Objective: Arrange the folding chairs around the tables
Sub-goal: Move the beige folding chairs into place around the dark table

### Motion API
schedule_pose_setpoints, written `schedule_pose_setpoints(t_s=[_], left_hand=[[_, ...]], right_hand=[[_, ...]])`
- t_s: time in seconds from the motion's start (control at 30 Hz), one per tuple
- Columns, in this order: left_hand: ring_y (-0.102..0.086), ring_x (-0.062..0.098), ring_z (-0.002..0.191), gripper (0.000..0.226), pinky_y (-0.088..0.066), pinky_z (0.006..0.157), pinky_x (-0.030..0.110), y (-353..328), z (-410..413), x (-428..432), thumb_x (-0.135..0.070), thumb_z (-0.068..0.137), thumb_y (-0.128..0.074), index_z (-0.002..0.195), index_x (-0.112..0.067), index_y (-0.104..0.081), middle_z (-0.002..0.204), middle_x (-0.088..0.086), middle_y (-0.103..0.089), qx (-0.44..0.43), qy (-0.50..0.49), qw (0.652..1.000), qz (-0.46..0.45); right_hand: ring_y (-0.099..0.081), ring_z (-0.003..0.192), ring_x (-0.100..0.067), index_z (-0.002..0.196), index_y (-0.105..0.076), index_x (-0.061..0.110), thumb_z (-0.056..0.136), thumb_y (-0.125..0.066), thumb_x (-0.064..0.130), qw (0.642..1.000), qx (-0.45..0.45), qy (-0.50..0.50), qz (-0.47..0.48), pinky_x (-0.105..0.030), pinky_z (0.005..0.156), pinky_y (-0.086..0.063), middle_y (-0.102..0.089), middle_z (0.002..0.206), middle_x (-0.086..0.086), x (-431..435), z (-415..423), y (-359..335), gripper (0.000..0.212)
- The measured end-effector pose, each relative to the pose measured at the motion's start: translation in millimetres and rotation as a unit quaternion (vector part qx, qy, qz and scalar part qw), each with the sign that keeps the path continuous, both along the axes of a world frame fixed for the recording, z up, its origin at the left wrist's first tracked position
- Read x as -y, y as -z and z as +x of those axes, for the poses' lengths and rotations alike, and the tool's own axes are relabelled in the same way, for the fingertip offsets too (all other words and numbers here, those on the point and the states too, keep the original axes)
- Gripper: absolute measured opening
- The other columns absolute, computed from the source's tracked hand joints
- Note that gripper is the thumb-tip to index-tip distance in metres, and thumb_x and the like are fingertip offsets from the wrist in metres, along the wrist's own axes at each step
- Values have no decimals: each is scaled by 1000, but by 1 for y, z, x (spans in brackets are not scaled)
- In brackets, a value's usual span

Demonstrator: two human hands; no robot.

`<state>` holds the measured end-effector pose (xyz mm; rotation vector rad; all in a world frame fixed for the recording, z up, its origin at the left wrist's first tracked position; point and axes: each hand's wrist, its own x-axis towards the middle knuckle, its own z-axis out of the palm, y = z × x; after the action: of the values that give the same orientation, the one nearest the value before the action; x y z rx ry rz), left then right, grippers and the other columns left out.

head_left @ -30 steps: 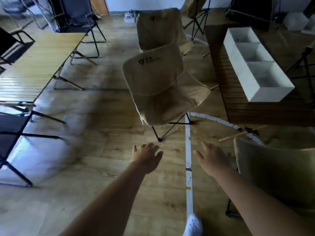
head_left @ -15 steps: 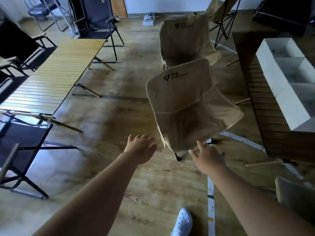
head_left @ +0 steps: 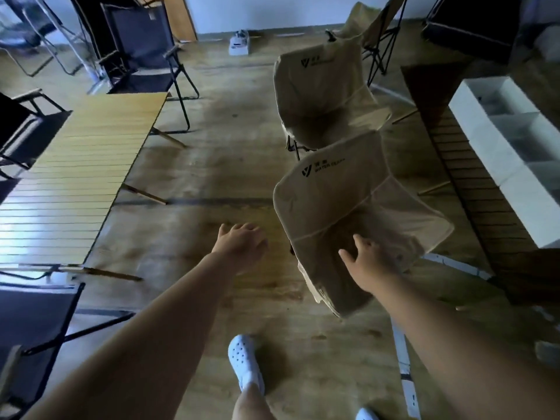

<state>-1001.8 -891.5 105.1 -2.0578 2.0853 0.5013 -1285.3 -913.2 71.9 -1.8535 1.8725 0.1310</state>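
Beige fabric folding chair (head_left: 348,213) stands on the floor just beside the dark slatted surface (head_left: 472,189), with a second beige chair (head_left: 318,95) close behind. The right hand (head_left: 368,262) is at its back, fingers spread and gripping nothing. The left hand (head_left: 242,247) hangs over the floor, fingers apart. Pulling only the soft cloth may tip the chair against its neighbour.

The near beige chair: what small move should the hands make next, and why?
Probably close both hands on the back of the near beige chair. The right hand is open at its fabric, gripping nothing, and the left hand hovers open over the floor beside it, so the chair cannot be lifted yet.
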Motion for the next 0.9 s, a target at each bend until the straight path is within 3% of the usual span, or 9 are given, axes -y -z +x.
schedule_pose_setpoints(t_s=[0.2,0.4,0.63,0.77,0.9], left_hand=[[-49,22,124,30,-26,107,49,-20,79,101,-40,98,-35,111,-28,-60,125,-7,-57,27,104,994,-10],[-44,25,132,40,-24,110,51,-31,127,179,-43,100,-34,135,-33,-51,141,-5,-51,41,170,985,-10],[-49,27,125,32,-26,110,59,-26,135,262,-38,97,-35,118,-27,-56,130,-3,-55,31,239,970,-12],[-45,26,130,35,-25,111,59,-20,134,321,-36,99,-35,128,-27,-52,138,-5,-50,37,290,956,-27],[-30,23,143,46,-12,117,59,-11,134,385,-34,101,-36,147,-32,-37,156,-7,-33,56,313,948,-17]], right_hand=[[-45,129,-34,149,-30,27,91,-26,69,992,2,125,1,-58,107,-34,-46,145,-8,41,76,6,72],[-43,132,-31,149,-31,28,95,-28,65,985,-16,168,28,-62,110,-25,-45,147,-3,63,141,-9,65],[-38,137,-31,151,-27,28,95,-29,65,971,-23,231,55,-65,111,-22,-39,152,-3,112,165,0,67],[-39,137,-33,152,-25,29,95,-26,66,964,-25,257,63,-65,111,-23,-39,152,-4,153,177,17,68],[-38,137,-34,152,-23,29,95,-25,67,958,-19,276,71,-65,112,-22,-37,153,-4,205,195,31,69]])
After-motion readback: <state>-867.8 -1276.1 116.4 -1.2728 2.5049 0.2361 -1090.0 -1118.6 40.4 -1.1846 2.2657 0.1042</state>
